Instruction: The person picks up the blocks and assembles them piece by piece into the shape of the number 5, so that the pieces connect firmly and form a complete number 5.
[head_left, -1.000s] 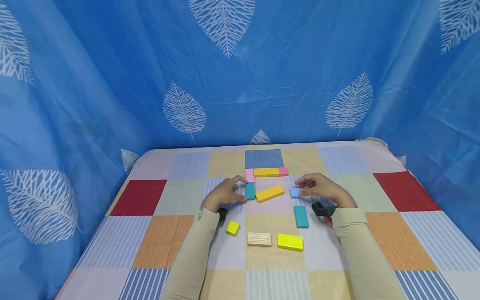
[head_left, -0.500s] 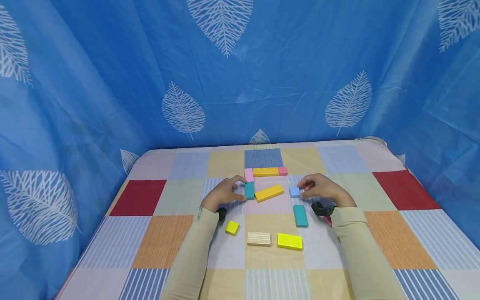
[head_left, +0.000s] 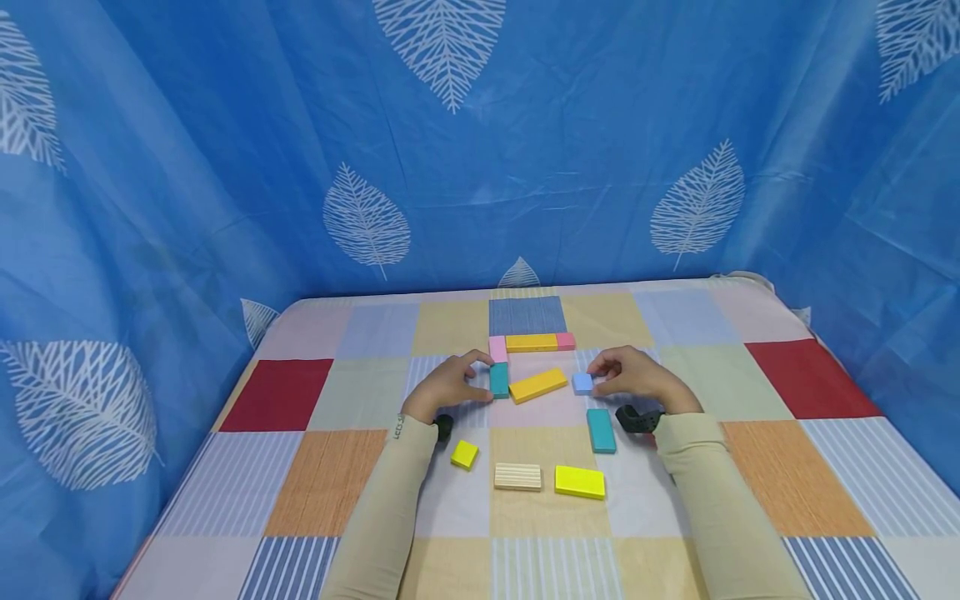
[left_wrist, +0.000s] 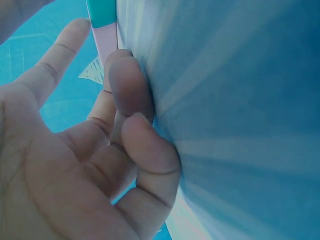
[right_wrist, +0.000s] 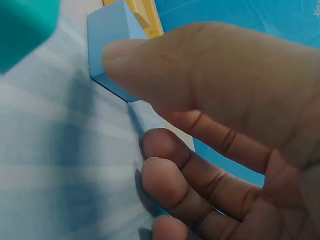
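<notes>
In the head view my left hand [head_left: 448, 383] reaches in from the left, index fingertip and thumb touching the left side of a teal block [head_left: 499, 380]. A pale pink block [head_left: 498, 349] adjoins its far end. The left wrist view shows the index finger [left_wrist: 60, 45] nearly straight and the other fingers curled against the cloth. My right hand [head_left: 637, 377] pinches a small light-blue block [head_left: 582, 383] at its right end. In the right wrist view the thumb [right_wrist: 150, 70] overlaps that block; the index fingertip is hidden behind it. An orange block [head_left: 538, 385] lies slanted between the hands.
An orange bar [head_left: 531, 342] and a pink cube [head_left: 566, 341] continue the row from the pale pink block. Nearer lie a teal block [head_left: 601, 431], a yellow block [head_left: 580, 482], a ridged wooden block [head_left: 517, 477] and a yellow cube [head_left: 464, 455]. Blue curtain [head_left: 450, 167] surrounds the patchwork cloth.
My right hand has shifted slightly left, and the light-blue block has slid left with it. My left hand stays at the teal block.
</notes>
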